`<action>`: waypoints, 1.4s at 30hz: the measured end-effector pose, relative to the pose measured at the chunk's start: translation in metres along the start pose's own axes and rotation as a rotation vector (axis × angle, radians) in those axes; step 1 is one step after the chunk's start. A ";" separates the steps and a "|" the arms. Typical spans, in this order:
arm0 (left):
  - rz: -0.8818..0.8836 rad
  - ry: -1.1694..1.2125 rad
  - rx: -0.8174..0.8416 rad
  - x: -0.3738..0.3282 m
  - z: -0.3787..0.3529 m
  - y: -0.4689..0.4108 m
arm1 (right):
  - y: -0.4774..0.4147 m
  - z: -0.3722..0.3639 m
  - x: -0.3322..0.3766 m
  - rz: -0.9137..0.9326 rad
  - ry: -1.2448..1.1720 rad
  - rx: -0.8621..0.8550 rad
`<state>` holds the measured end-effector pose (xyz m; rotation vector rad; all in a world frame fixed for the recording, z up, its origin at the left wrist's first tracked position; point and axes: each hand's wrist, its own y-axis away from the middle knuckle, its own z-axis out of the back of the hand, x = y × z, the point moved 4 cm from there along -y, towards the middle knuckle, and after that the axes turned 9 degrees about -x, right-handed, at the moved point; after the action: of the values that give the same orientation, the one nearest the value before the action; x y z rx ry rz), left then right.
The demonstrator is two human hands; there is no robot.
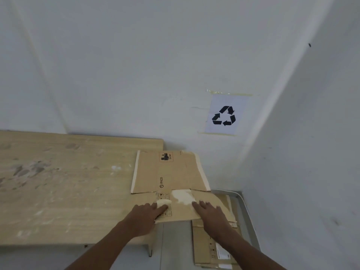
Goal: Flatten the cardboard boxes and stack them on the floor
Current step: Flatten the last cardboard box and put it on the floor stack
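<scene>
Pressing down with both hands, I have my fingers spread flat on the near flap of a flattened cardboard box. My left hand lies open, palm down, at the flap's left side, its fingertips on a block of small printed symbols and touching a pale torn patch. My right hand lies open the same way at the flap's right side, fingers straight and slightly apart, gripping nothing. Between the two hands the brown facing is stripped away, leaving a light, rough patch.

That box lies flat across the right end of the bench, its main panel running toward the far right corner and carrying the word PICO and a small square warning label. Its right part and the flap under my right hand hang out past the bench's right edge. Pale strips run along its left and right sides.

Below that overhang, on the grey floor, more flattened cardboard lies in a stack just beside the bench's right edge, with a white label on the top sheet.

Beyond the bench, a white sheet with a black recycling sign is taped to the wall, near the room's corner.
</scene>
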<state>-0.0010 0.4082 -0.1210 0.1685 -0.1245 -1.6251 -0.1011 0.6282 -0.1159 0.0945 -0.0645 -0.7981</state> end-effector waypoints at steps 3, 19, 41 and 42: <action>0.002 -0.009 -0.029 -0.039 0.003 -0.031 | 0.007 -0.005 -0.047 -0.048 0.007 -0.042; -0.080 0.043 0.090 -0.203 -0.124 -0.152 | 0.068 -0.127 -0.223 -0.145 0.013 0.046; -0.025 0.026 -0.011 -0.273 -0.561 -0.304 | 0.027 -0.580 -0.336 -0.177 0.057 0.015; -0.017 0.055 0.006 -0.274 -0.573 -0.308 | 0.026 -0.595 -0.340 -0.176 0.048 0.038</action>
<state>-0.1823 0.7134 -0.7318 0.2192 -0.0865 -1.6363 -0.2639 0.9257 -0.7116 0.1568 -0.0263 -0.9704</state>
